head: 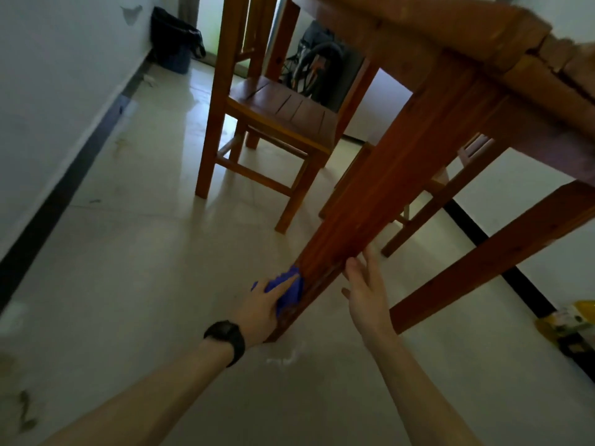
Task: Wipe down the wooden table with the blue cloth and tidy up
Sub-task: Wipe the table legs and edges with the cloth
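The wooden table [457, 37] looms at the upper right, seen from low down. Its nearest leg [380, 188] runs diagonally down to the floor. My left hand [260, 307], with a black watch on the wrist, presses the blue cloth [289, 289] against the lower left face of that leg. My right hand [367, 288] rests flat on the leg's right side, fingers spread and holding nothing. Part of the cloth is hidden under my fingers.
A wooden chair [277, 114] stands just beyond the leg. A second table leg [492, 255] slants at the right. A dark bin [175, 43] sits by the left wall, a dark bag [322, 66] behind the chair, and a yellow package [570, 320] at the right floor edge.
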A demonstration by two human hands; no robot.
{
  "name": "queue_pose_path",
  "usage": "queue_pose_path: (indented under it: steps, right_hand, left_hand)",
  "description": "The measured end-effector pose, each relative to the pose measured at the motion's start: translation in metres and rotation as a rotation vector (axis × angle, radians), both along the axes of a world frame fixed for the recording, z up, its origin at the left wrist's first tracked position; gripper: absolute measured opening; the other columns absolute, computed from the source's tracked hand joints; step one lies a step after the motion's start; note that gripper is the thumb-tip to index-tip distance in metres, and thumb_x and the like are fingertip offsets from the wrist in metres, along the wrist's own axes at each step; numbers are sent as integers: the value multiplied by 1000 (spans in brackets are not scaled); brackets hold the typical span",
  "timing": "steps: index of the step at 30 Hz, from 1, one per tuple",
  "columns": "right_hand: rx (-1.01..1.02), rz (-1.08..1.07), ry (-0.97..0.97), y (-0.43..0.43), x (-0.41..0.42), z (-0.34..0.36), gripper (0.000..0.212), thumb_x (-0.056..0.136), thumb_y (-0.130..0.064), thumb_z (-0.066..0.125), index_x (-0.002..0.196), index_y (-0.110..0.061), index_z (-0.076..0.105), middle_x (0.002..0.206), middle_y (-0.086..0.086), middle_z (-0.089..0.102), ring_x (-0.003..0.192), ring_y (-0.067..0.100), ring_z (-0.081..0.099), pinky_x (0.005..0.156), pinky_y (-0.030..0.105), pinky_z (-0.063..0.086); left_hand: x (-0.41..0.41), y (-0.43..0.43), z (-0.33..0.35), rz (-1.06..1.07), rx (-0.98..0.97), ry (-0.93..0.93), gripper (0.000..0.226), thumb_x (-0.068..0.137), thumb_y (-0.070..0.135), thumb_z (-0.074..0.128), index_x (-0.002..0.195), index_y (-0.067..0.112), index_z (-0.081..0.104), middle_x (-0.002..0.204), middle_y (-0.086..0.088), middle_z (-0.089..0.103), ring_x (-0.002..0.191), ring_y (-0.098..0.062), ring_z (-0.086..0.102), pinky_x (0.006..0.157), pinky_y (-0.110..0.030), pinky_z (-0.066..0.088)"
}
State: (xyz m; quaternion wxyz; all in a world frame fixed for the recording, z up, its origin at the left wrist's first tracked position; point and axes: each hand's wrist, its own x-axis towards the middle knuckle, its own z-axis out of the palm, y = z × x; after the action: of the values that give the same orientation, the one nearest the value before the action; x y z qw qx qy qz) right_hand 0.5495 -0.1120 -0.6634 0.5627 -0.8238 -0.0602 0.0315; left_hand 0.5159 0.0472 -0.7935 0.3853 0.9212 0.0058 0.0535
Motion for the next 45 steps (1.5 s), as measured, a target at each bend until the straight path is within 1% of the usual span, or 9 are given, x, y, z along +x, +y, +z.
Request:
queue_pose_path:
  steps: [5,11,15,19,22,25,34,40,45]
  right_hand:
    - [-2,-113,357,1,-35,-79,62,97,-51,52,150,-29,29,143,1,51,113,19,60,96,40,52]
    - [574,-189,552,20,-72,-119,36,99,-38,53,135,-35,47,128,2,63,106,27,67,73,47,61]
    - [533,-281,296,20,-55,-104,26,99,-30,57,123,-38,53,121,-1,67,103,18,68,85,47,59]
    - [289,-346,-231,20,-36,-33,38,95,-21,63,122,-43,50,122,-17,59,114,4,59,99,30,50]
    - [76,-320,-841,24,-19,34,42,87,-10,65,128,-13,56,136,7,51,122,15,52,104,31,43]
    - [-168,-331,-1113,36,13,61,41,89,-19,63,130,-14,58,141,12,47,124,29,48,105,36,37]
    - [-686,158,-862,-21,4,-150,36,72,-19,66,106,-30,66,128,-6,44,105,27,51,85,39,55]
    - [-66,-147,-865,-7,11,-35,33,86,-17,62,118,-10,65,135,10,51,117,29,54,100,29,44]
    - [-238,-136,-1136,12,28,6,50,92,-15,61,140,-14,47,146,12,39,127,34,48,110,38,38]
  left_hand:
    - [-10,12,-21,-88,-93,278,47,102,13,43,145,33,39,133,-3,52,90,-13,55,71,-10,41]
    - [-10,-18,2,-195,-311,471,56,82,26,69,131,32,42,128,2,58,106,-18,60,91,-36,54]
    - [5,-6,58,-189,-516,567,45,82,5,62,121,26,56,120,2,65,102,-14,61,87,-28,54]
    - [16,33,122,75,-564,174,17,98,22,54,112,29,61,100,0,71,85,-18,69,87,-42,54]
    - [25,42,147,164,-654,-107,26,99,34,51,126,34,54,118,2,65,104,-17,64,91,-41,51]
    - [27,26,164,1,-714,-123,39,97,55,41,136,52,41,148,11,44,132,-10,45,106,-43,37]
    - [29,-14,166,-24,-823,-101,46,85,66,33,130,64,37,152,14,39,137,-8,37,114,-58,24]
    - [34,-16,157,-16,-726,-143,38,101,54,32,138,63,31,142,30,43,134,-2,40,113,-54,29]
    - [34,-22,158,14,-714,-220,49,94,61,33,142,49,37,140,20,50,125,0,51,99,-34,45]
